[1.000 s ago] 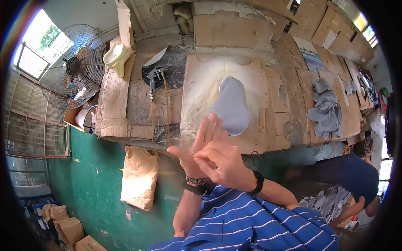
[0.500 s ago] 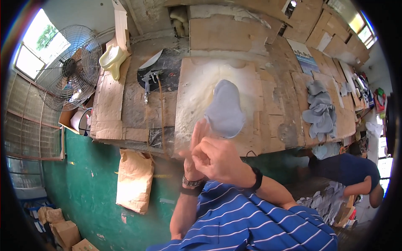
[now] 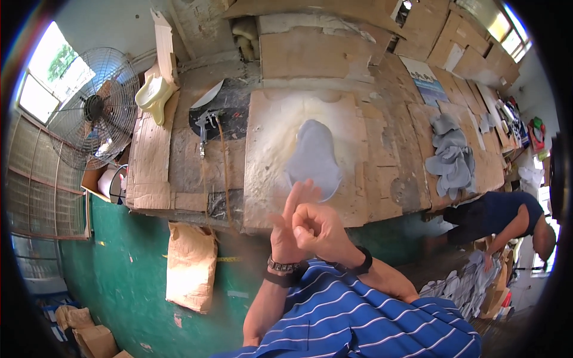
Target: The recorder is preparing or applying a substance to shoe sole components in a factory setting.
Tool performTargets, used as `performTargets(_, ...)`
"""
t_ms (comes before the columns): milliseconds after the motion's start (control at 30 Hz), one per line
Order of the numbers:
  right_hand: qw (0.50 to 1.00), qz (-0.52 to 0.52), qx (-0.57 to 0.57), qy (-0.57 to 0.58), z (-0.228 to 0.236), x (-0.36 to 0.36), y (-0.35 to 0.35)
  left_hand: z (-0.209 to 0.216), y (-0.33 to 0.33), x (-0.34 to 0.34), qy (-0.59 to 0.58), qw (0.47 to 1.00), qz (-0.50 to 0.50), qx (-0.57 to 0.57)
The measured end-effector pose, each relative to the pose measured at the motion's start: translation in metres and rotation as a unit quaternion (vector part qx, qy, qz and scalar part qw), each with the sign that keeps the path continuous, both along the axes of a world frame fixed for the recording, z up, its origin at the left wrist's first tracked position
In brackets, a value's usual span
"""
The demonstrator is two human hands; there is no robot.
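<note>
A grey piece of sheet material (image 3: pixel 313 156), narrow at the far end and wide at the near end, lies on a pale, powder-dusted cardboard sheet (image 3: pixel 259 143). My left hand (image 3: pixel 287 230) is raised in front of its near edge, fingers stretched out and palm turned up. My right hand (image 3: pixel 322 230) is beside it, close against the left, with its fingers curled in. Whatever the right fingers may hold is hidden. Whether my left fingertips touch the grey piece or only overlap it in view, I cannot tell.
A spray gun (image 3: pixel 207 124) with a hose lies left on the table. Grey pieces (image 3: pixel 449 156) are heaped at the right. Farther left are a pale yellow moulded form (image 3: pixel 154 98) and a wire-caged fan (image 3: pixel 95 107). A paper sack (image 3: pixel 191 268) stands below; another person (image 3: pixel 501 218) bends at the right.
My hands have shifted slightly right, and the left fingers have opened more. The view has tilted a little. At the right, the other person has bent lower over the grey pieces.
</note>
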State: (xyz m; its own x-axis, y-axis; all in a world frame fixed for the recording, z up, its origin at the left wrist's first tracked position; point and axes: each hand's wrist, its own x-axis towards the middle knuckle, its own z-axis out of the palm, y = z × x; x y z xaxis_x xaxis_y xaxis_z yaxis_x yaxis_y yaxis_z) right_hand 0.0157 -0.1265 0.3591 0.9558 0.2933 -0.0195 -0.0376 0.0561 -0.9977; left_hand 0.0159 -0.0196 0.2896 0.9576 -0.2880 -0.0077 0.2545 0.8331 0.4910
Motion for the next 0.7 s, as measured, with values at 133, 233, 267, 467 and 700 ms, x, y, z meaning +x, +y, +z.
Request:
performTargets(133, 0.978, -0.092, -0.095, -0.163, 0.002, 0.001, 0.001, -0.007, -0.003, 0.002, -0.028, 0.998, 0.02, 0.056)
performTargets(233, 0.97, -0.101, -0.124, -0.184, 0.002, 0.0, -0.003, -0.004, -0.006, 0.003, -0.043, 0.995, 0.028, 0.091)
performTargets(267, 0.969, -0.108, -0.125, -0.183, 0.002, -0.001, -0.005, -0.006, -0.008, 0.003, -0.044, 0.995, 0.022, 0.092)
performTargets(467, 0.95, -0.129, -0.186, -0.215, -0.005, 0.0, -0.022, -0.01, -0.017, 0.007, -0.084, 0.978, 0.078, 0.171)
performTargets(700, 0.97, -0.114, -0.114, -0.18, -0.027, 0.0, -0.045, -0.024, -0.038, 0.012, -0.019, 0.978, 0.028, 0.207)
